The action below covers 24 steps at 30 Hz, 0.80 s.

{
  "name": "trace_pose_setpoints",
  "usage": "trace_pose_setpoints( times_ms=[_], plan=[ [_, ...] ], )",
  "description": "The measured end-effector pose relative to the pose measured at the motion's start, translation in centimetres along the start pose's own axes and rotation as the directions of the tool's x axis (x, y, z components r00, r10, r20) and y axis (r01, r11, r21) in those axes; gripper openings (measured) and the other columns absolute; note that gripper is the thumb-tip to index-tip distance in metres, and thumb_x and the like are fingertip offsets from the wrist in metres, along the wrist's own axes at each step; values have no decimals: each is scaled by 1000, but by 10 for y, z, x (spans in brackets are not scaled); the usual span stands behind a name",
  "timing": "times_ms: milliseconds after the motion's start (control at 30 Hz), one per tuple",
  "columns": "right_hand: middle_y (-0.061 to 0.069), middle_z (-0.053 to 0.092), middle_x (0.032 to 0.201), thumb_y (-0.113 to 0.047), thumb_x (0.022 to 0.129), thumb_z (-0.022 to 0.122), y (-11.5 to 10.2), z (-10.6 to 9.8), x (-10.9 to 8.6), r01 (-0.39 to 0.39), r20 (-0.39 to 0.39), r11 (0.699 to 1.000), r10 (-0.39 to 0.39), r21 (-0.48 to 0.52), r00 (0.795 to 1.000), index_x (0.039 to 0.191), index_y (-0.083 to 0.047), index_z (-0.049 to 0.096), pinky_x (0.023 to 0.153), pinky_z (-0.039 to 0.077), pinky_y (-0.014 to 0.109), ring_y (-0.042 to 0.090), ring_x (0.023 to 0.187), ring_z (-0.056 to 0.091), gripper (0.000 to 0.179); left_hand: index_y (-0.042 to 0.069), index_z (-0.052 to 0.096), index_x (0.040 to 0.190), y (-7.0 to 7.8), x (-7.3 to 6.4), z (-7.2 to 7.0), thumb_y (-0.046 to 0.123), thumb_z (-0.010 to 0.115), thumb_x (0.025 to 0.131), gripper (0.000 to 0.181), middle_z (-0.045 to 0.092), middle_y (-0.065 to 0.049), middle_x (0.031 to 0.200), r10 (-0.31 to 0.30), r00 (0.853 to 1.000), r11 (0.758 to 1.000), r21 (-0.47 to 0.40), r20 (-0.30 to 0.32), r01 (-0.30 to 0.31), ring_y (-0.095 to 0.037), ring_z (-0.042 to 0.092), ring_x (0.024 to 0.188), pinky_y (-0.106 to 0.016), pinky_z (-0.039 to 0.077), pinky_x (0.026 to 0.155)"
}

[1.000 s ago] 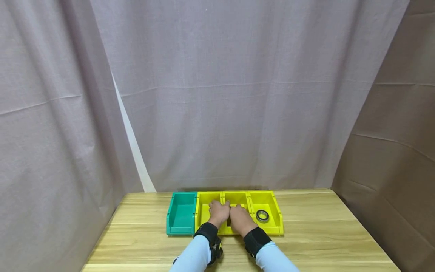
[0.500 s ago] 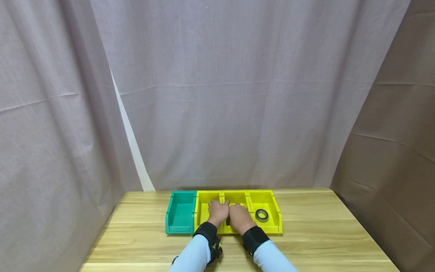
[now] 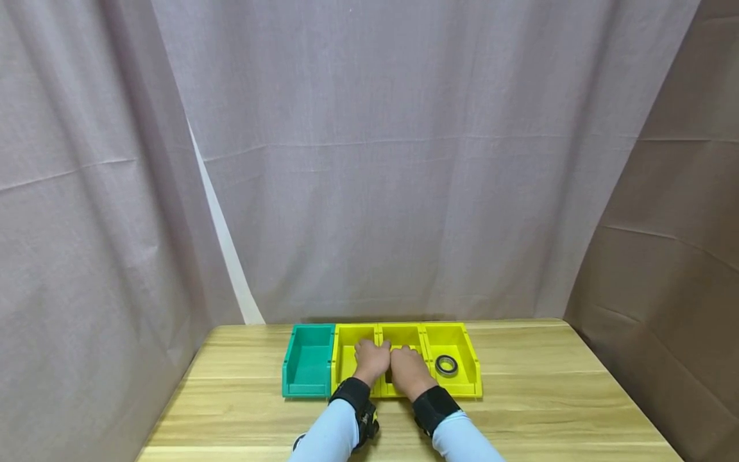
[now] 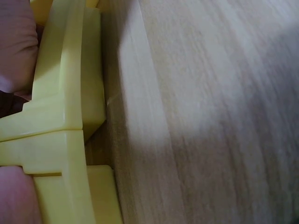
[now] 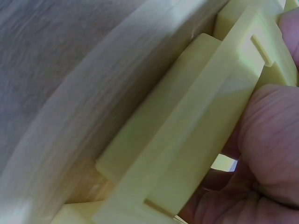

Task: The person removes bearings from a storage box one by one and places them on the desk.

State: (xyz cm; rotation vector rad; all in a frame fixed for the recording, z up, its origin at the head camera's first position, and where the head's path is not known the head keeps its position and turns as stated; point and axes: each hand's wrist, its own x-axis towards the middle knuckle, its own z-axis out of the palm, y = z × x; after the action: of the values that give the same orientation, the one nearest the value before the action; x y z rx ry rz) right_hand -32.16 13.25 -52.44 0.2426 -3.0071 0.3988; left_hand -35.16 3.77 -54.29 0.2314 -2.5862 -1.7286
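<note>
In the head view my left hand [image 3: 371,360] lies over the left yellow bin [image 3: 346,369], its thumb side reaching the divider. My right hand [image 3: 411,372] is in the middle yellow bin [image 3: 402,333], close against the left one, fingers pointing down. A dark patch [image 3: 389,374] shows between the hands; its kind cannot be made out. Curled right fingers [image 5: 224,200] appear behind the bin's front wall in the right wrist view. Part of the left hand [image 4: 16,198] shows in the left wrist view. Whatever either hand holds is hidden.
A black-and-metal ring-shaped bearing [image 3: 446,366] lies in the right yellow bin [image 3: 470,385]. At the row's left end stands a green bin [image 3: 308,362]. The bins sit on a wooden table [image 3: 231,391] before a grey curtain [image 3: 369,192].
Both hands stay in nearly the same place over the bins. The slight overall shift comes with the head camera. Nothing else has visibly changed.
</note>
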Motion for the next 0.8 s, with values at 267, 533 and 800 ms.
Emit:
trace_pose_setpoints(
  times_ms=[267, 533, 800],
  plan=[
    [23, 73, 110, 4, 95, 71, 2, 1, 1, 4, 14, 1000, -4, 25, 1000, 105, 4, 77, 98, 58, 52, 34, 99, 68, 11, -17, 42, 146, 2, -2, -2, 29, 63, 105, 66, 44, -33, 146, -7, 1000, 1000, 4, 0, 7, -47, 46, 128, -60, 45, 110],
    [24, 73, 110, 2, 96, 71, -1, -1, -1, -2, 14, 1000, 2, 22, 1000, 105, 5, 77, 100, 57, 54, 38, 104, 70, 11, -17, 42, 147, 1, -2, -2, 30, 62, 105, 66, 44, -34, 148, -3, 1000, 1000, 4, 4, 3, -48, 45, 131, -61, 44, 111],
    [27, 73, 111, 3, 96, 69, 0, 1, -1, 4, -9, 1000, -4, 9, 1000, 106, 7, 77, 100, 57, 56, 43, 106, 69, 13, -17, 45, 144, 0, -2, -1, 29, 63, 104, 64, 45, -33, 146, 3, 1000, 1000, 5, -3, -3, -47, 46, 128, -60, 44, 110]
  ],
)
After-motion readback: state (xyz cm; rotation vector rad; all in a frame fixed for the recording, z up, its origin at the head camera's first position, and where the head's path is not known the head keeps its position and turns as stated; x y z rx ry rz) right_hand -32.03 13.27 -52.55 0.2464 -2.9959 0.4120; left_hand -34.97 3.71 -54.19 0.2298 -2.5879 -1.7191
